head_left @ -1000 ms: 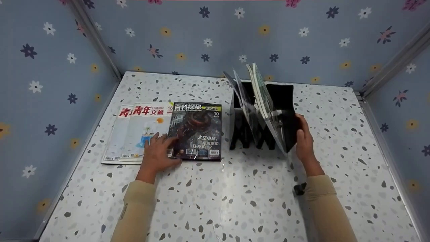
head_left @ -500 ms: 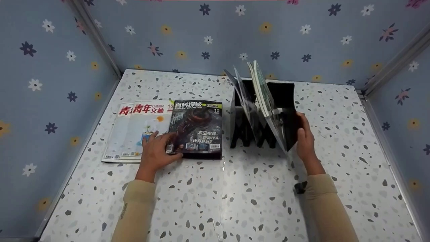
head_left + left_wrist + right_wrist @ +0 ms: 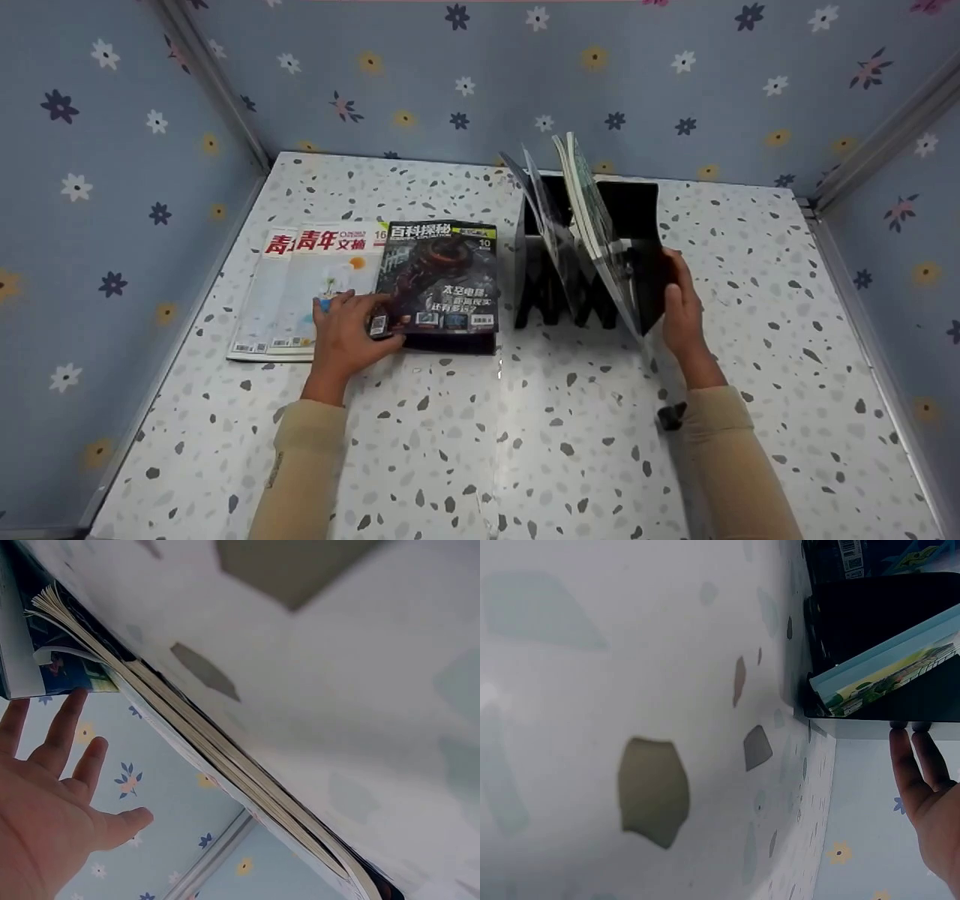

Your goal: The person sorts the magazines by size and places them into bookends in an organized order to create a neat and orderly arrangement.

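Observation:
My left hand (image 3: pixel 349 334) rests at the left edge of a dark-covered magazine (image 3: pixel 442 274), fingers near its lower left corner. A dark strip shows below that cover's lower edge. In the left wrist view the fingers (image 3: pixel 64 731) are spread and fairly straight, with fingertips right at a magazine's edge. My right hand (image 3: pixel 682 307) lies against the outer right side of a black desktop file rack (image 3: pixel 652 255); in the right wrist view its fingertips (image 3: pixel 898 725) touch the rack's outer face. Several magazines (image 3: pixel 589 202) stand leaning in the rack.
Left of the dark magazine, white-covered magazines (image 3: pixel 330 277) overlap one another flat on the speckled table (image 3: pixel 555 442). A small black object (image 3: pixel 671 416) lies by the right sleeve. Flower-patterned panels (image 3: pixel 420 82) enclose the table at the back and both sides.
The dark cover's lower edge has shifted up, and a dark strip has appeared below it. My left hand has moved slightly with it. The right hand stays at the rack.

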Demonstrator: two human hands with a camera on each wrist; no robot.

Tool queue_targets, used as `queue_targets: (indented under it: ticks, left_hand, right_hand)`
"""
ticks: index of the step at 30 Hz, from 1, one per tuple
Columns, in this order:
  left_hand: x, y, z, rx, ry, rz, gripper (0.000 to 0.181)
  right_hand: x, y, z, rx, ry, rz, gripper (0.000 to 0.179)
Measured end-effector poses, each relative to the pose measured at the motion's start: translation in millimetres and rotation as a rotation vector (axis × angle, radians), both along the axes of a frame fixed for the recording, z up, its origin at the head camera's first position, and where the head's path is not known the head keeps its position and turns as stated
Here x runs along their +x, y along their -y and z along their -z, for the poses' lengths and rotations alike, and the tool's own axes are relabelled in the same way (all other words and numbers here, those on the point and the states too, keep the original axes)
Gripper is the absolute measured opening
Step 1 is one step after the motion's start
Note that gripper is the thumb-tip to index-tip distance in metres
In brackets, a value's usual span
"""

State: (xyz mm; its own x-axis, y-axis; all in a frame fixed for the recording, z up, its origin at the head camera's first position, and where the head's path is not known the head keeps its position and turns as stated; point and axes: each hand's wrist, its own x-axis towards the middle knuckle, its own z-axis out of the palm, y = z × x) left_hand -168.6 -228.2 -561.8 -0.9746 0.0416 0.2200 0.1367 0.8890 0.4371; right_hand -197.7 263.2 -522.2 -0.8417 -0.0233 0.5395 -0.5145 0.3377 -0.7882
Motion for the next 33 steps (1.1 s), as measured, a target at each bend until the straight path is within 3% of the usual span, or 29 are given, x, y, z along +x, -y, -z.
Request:
queue_targets:
  ticks: [3, 11, 21, 25, 33]
  left_hand:
    - [0.9, 0.3, 0.3, 0.019, -0.013, -0.01, 0.06]
    - [2.1, -0.6, -2.8, 0.034, 0.032, -0.051, 0.06]
    - [0.6, -0.1, -0.9, 0.089, -0.004, 0.013, 0.061]
    - [1.3, -0.5, -2.2, 0.089, 0.012, 0.017, 0.064]
    - [-4.6, -6.1, -7.0, 0.126, 0.074, -0.075, 0.042]
  right_hand:
    - [0.0, 0.4, 0.3, -0.012, 0.001, -0.013, 0.046]
    - [-0.3, 0.6, 1.0, -0.026, -0.014, -0.039, 0.044]
    - [-0.4, 1.2, 0.8, -0.024, -0.027, -0.029, 0.043]
    - [-0.5, 1.5, 0.9, -0.023, -0.024, -0.03, 0.044]
    - [-1.2, 1.6, 0.8, -0.031, -0.036, -0.04, 0.044]
